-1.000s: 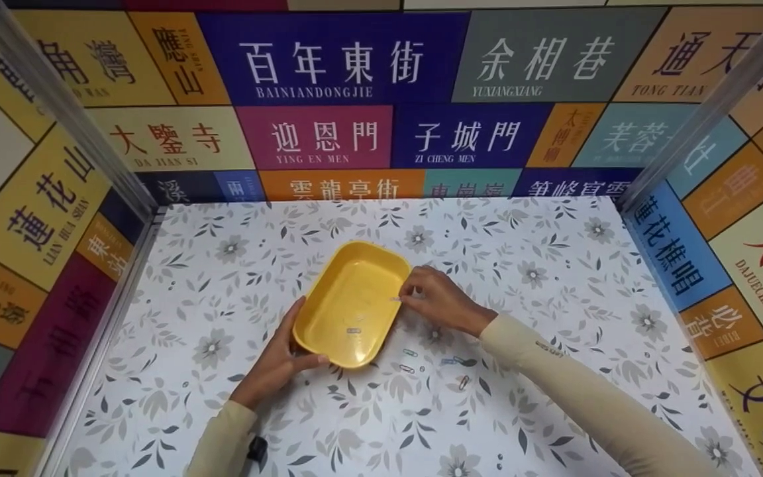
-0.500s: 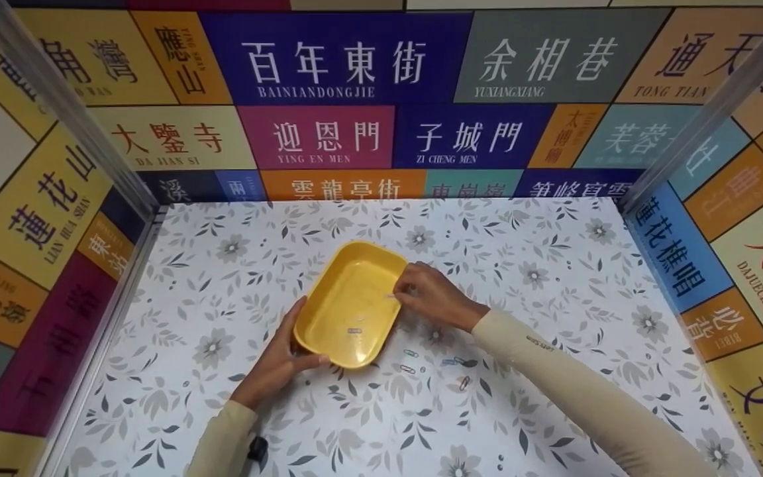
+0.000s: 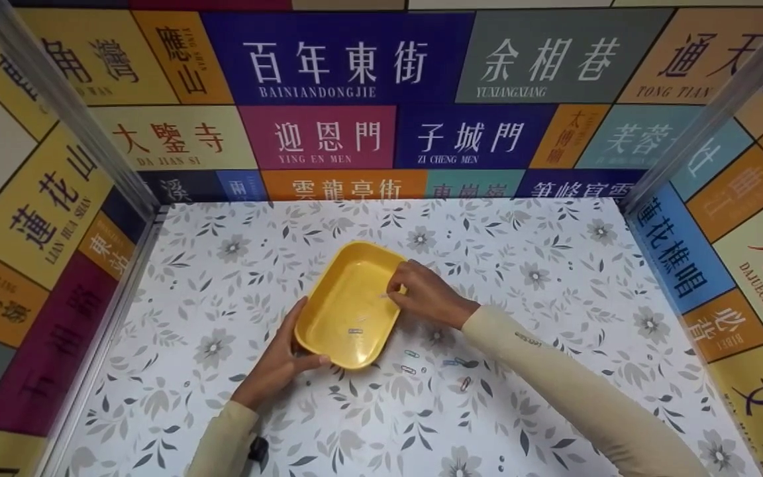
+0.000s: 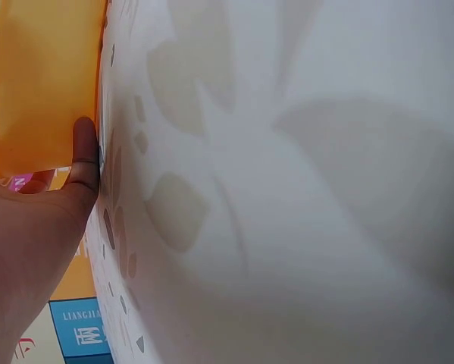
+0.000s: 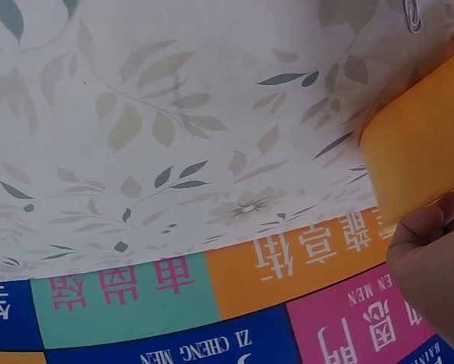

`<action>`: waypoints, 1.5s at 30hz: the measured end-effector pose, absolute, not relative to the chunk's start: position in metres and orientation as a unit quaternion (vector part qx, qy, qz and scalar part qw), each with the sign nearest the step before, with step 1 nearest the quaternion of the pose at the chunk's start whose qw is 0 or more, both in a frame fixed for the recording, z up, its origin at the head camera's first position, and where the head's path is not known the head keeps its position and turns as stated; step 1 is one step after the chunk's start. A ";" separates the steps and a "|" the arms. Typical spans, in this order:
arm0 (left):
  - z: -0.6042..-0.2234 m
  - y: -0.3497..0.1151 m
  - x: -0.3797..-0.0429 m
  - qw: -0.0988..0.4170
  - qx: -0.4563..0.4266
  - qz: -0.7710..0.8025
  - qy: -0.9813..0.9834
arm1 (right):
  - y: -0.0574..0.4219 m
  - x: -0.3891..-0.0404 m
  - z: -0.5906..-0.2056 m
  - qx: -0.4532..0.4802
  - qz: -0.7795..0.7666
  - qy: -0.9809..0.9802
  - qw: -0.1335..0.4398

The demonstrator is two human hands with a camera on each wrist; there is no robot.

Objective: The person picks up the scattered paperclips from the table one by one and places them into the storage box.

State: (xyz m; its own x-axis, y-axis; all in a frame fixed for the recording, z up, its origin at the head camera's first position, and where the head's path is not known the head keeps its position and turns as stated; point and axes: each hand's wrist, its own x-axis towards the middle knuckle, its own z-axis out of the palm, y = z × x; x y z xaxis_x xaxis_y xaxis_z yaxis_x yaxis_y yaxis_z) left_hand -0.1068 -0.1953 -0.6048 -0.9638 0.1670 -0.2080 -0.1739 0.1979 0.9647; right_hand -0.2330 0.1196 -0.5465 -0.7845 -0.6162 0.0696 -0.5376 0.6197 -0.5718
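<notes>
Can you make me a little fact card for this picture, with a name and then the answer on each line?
Container: shiny yellow rounded-rectangle tray
Inside it: small oblong pale clip
Left hand: holds the tray's left side and near end
Right hand: at the right rim, pinching a tiny pale thing, too small to name surely
Outside, near right: green wire paper clip, red wire paper clip, others
Table: white, grey flowers and leaves
Walls: coloured panels with writing

Tray (image 3: 336,291) on tbl (image 3: 554,242), clips (image 3: 355,330) in; other clips (image 3: 408,370) front-R; wall (image 3: 328,50) behind.
</notes>
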 end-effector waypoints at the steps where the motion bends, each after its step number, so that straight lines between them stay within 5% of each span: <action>1: -0.605 -0.195 -0.107 0.136 -0.005 0.633 0.762 | 0.118 -0.233 -0.547 -0.325 -0.290 0.898 0.067; 21: -0.607 -0.197 -0.106 0.133 0.011 0.634 0.762 | 0.097 -0.242 -0.561 -0.396 -0.259 0.880 0.029; 39: -0.606 -0.196 -0.108 0.133 -0.001 0.639 0.758 | 0.080 -0.246 -0.561 -0.370 -0.220 0.900 0.077; 45: -0.606 -0.198 -0.107 0.130 0.011 0.637 0.760 | 0.079 -0.247 -0.563 -0.389 -0.233 0.890 0.052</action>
State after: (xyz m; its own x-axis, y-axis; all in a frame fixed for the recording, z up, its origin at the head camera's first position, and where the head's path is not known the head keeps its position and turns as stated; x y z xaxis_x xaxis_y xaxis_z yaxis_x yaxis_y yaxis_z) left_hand -0.1067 -0.1975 -0.6062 -0.9661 0.1820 -0.1831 -0.1487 0.1876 0.9709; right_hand -0.2471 0.0789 -0.5630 -0.6921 -0.7164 0.0877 -0.6677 0.5894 -0.4548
